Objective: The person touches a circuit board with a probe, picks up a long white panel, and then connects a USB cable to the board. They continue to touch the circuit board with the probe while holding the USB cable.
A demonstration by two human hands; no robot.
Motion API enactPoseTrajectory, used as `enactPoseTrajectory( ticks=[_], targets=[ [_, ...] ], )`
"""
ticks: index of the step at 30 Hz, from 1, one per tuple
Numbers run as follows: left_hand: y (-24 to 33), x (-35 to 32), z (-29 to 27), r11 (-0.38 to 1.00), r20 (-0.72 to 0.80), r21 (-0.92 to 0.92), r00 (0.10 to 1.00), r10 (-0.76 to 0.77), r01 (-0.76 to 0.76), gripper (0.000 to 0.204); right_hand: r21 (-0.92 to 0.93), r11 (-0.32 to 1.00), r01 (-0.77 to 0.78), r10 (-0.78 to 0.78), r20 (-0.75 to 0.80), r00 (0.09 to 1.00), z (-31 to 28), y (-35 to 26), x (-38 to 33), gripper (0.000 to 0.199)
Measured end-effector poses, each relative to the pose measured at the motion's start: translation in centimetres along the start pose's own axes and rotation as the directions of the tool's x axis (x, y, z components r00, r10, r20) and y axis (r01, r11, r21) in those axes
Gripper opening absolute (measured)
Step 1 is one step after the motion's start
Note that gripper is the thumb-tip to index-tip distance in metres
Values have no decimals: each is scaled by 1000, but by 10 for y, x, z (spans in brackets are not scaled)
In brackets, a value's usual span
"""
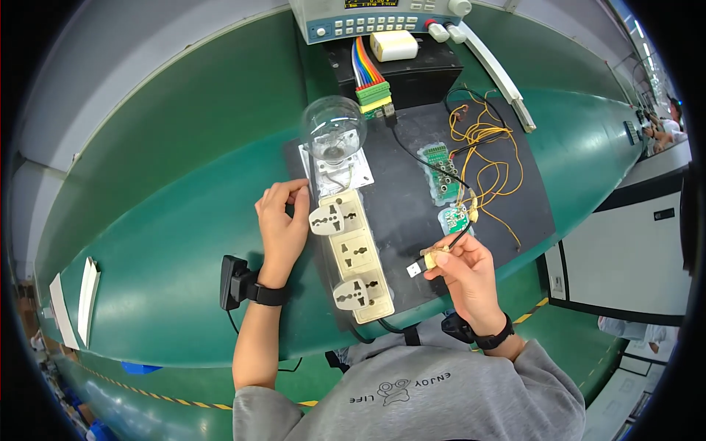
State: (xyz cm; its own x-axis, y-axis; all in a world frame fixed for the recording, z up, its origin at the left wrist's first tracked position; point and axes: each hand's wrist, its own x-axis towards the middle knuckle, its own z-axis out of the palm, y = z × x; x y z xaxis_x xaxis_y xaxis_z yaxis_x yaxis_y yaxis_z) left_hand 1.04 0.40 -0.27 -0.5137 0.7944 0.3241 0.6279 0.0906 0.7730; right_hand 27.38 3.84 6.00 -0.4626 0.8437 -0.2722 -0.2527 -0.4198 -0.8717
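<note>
My right hand (472,279) pinches a black cable at its yellowish taped part, just behind a USB plug (416,269). The plug points left, above the dark mat and apart from any socket. My left hand (281,229) rests with loosely bent fingers, nothing visible in them; its fingertips are at the mat's left edge, near the white lamp base (356,173). A clear glass bulb (334,121) stands on that base. Between my hands lies a cream power strip (355,251) with an upper adapter (326,220) and a lower adapter (351,295) plugged in.
Green circuit boards (440,173) and tangled yellow wires (478,136) lie on the dark mat (507,228). Behind are a rainbow ribbon cable (365,65), a black box (423,77) and a bench instrument (382,23). White plastic strips (88,301) lie at the left.
</note>
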Motion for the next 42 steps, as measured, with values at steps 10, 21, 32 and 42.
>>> enactPoseTrajectory(
  ticks=[10, 21, 32, 42],
  targets=[
    [-1, 0, 1, 1000, -9, 2, 1000, -5, 5, 11, 417, 839, -349, 287, 205, 936, -14, 5, 1, 23],
    [3, 1, 2, 1000, 5, -9, 1000, 3, -3, 11, -207, 975, 78, -75, 23, 997, 0, 8, -12, 23],
    [3, 1, 0, 1000, 2, 0, 1000, 6, -6, 11, -648, 539, 538, -502, 266, 823, 0, 13, -6, 23],
    [5, 0, -1, 1000, 11, 14, 1000, -2, 2, 10, -757, 553, 347, -238, 256, 937, -1, 20, -3, 23]
  ],
)
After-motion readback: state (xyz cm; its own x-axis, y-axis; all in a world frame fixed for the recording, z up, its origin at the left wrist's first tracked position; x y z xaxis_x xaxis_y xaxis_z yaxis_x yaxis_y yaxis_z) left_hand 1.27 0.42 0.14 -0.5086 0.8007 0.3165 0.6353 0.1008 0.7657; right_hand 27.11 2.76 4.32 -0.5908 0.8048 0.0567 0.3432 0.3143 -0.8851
